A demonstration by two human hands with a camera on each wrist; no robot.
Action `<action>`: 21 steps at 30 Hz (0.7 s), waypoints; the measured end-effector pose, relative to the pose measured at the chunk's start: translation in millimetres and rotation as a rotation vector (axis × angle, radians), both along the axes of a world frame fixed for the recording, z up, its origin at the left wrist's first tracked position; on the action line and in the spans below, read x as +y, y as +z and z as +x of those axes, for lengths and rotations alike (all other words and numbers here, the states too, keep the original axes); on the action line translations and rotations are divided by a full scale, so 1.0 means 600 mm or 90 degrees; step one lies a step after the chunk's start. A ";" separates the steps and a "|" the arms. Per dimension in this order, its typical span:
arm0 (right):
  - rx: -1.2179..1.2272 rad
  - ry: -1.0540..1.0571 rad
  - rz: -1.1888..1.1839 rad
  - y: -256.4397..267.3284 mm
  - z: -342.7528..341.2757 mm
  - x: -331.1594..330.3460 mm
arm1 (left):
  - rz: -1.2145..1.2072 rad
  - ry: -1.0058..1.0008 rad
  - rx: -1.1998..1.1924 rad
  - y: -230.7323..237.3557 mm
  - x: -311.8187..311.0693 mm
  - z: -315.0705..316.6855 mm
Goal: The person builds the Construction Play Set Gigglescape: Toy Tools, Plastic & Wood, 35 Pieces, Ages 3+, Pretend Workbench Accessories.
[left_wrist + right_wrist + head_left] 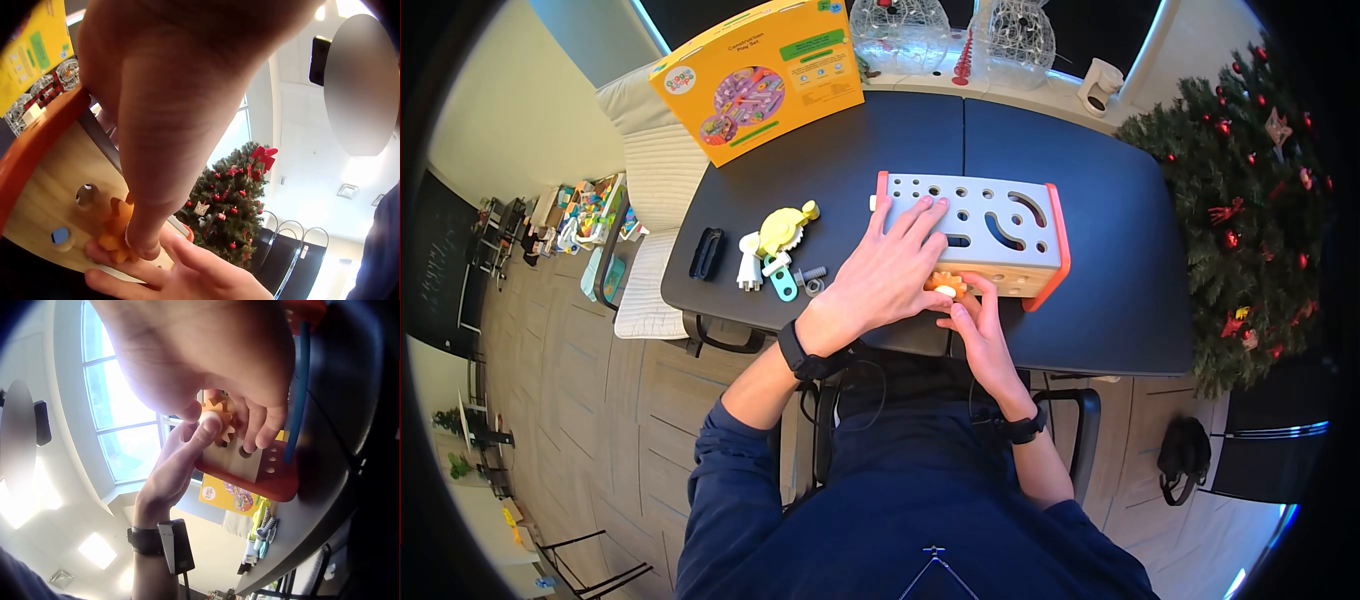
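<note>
Left hand [890,262] on half-hidden orange gear [945,280]

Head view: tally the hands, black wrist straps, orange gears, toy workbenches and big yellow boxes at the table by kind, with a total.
Left hand and right hand: 2
Black wrist straps: 2
Orange gear: 1
Toy workbench: 1
Big yellow box: 1
Total: 7

Two hands [887,265]; one orange gear [112,228]; one toy bench [978,232]; one yellow box [757,78] — and, apparently, one grey bolt [812,274].
</note>
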State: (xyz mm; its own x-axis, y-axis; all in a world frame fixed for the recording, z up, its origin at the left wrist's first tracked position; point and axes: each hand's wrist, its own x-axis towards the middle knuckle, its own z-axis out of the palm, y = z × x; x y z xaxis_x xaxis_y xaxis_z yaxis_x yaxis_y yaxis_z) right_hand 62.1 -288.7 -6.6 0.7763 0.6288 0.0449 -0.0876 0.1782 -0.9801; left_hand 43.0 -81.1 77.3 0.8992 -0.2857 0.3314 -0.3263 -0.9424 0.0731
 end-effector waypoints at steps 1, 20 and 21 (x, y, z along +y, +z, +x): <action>-0.001 -0.003 0.000 0.000 -0.001 0.001 | 0.002 -0.001 0.002 0.000 0.000 0.000; 0.021 0.090 -0.154 0.005 -0.010 -0.021 | -0.473 -0.028 0.049 0.053 0.074 -0.013; 0.014 0.108 -0.169 0.011 -0.012 -0.024 | -0.411 0.029 0.032 0.050 0.097 -0.023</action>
